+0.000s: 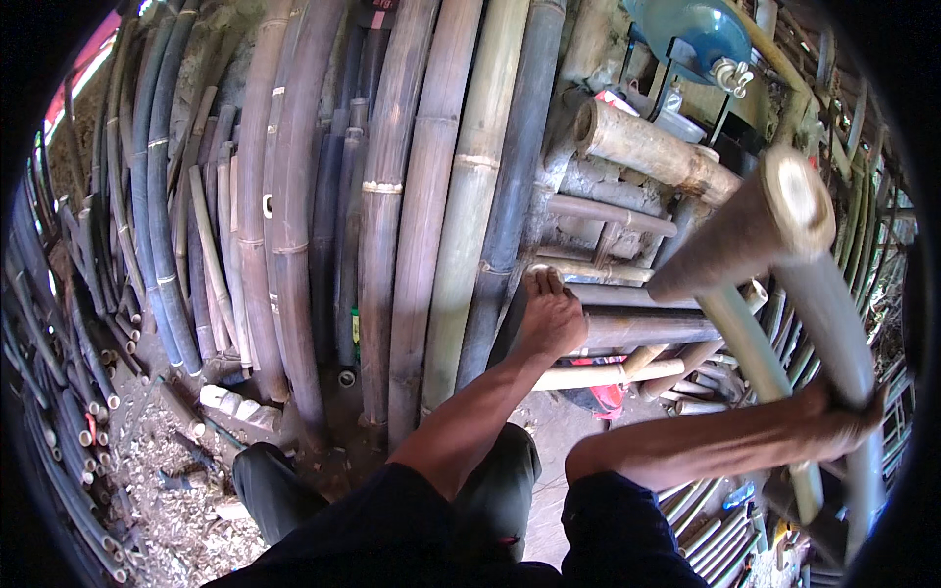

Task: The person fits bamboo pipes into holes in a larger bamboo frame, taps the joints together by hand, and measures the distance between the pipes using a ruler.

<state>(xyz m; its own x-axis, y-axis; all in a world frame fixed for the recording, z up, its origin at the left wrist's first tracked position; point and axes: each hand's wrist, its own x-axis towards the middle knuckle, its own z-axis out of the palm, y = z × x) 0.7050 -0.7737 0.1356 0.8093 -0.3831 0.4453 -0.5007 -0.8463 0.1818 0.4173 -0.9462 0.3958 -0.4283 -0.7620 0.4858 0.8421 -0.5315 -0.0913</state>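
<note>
My right hand is wrapped round the long handle of a wooden mallet, raised at the right. Its thick, cone-shaped brown head has a pale round end and is smeared by motion. My left hand is closed, knuckles up, at the left end of a dark bamboo tube lying crosswise. A small pale tip shows above its fingers; what it grips is mostly hidden. Just left of this hand stand tall bamboo poles, nearly touching it.
More bamboo poles lean along the wall, with cut tubes stacked at far left. A thick bamboo piece and a blue round container with a tap stand behind the mallet. Wood shavings cover the floor at lower left.
</note>
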